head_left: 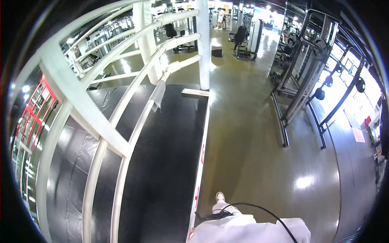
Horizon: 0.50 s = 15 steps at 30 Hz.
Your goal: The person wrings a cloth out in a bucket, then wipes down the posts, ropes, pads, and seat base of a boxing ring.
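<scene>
Neither my left hand nor my right hand shows in the head view. At the bottom are my white clothing (pixel 251 231) and one light shoe (pixel 220 197) on the brown-green floor (pixel 239 162). A black cable (pixel 259 207) curves across the clothing, and a dark object (pixel 216 216) lies against it, too unclear to name. To the left stand white padded rails (pixel 135 129) around a black mat (pixel 170 162).
A weight rack (pixel 302 77) with plates stands at the right. Exercise machines (pixel 253 38) and a person (pixel 220 19) in light clothing are farther back. A white post (pixel 204 48) rises at the mat's far corner; a red frame (pixel 35 107) stands far left.
</scene>
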Motion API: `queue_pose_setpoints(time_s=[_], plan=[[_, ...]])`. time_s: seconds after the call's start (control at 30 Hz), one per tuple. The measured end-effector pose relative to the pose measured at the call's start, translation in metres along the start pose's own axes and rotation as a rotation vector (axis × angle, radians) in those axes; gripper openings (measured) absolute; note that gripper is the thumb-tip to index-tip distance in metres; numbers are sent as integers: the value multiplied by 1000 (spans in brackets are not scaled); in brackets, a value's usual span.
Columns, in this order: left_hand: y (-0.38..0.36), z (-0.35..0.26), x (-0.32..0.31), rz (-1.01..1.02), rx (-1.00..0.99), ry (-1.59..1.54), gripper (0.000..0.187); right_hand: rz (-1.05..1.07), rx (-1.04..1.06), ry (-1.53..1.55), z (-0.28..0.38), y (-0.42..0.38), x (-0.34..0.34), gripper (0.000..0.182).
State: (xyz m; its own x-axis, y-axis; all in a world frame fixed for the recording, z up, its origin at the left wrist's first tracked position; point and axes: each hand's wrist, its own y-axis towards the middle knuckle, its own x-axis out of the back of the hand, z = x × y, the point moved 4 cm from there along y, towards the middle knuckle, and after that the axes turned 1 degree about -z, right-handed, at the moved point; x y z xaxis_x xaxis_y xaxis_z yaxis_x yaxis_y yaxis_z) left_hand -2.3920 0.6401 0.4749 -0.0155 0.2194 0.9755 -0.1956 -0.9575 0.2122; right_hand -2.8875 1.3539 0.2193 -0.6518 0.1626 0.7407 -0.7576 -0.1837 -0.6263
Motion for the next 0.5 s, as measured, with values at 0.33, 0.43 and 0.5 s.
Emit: queue_pose_setpoints(time_s=[0.33,0.43,0.5], plan=[[-9,-285,-69,447,80,-985,43,106,966,311,372,171,185,64],[-9,-459,78,440,-243,-956,20,344,1340,362,518,78,262,90],[5,-518,140,366,-394,-1067,21,531,1422,430,570,62,266,88]])
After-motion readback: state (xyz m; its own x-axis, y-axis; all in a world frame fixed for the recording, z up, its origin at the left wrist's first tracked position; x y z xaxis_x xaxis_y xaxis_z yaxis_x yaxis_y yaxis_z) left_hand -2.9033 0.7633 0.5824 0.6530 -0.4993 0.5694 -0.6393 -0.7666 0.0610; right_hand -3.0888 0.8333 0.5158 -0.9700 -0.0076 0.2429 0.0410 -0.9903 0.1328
